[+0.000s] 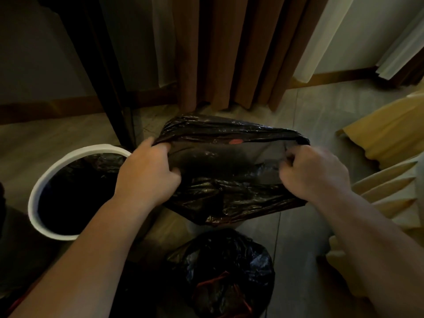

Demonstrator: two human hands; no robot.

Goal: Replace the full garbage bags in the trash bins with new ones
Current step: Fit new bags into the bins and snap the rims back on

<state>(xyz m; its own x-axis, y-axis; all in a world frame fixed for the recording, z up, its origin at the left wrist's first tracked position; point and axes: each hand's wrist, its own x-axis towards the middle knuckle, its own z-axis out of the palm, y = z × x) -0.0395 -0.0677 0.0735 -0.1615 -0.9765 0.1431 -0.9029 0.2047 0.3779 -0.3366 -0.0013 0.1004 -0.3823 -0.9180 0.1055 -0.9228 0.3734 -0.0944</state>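
Head view: left hand (pixel 146 175) and right hand (pixel 314 171) clamp black bag (pixel 229 164) stretched between them

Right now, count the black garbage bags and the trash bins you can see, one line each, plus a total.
Black garbage bags: 3, namely the held bag gripped by the left hand and right hand, the bin liner, the floor bag
White bin: 1
Total: 4

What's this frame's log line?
phase: black bag stretched open | left hand: grips rim | right hand: grips rim | white bin: black liner inside | second bag: floor
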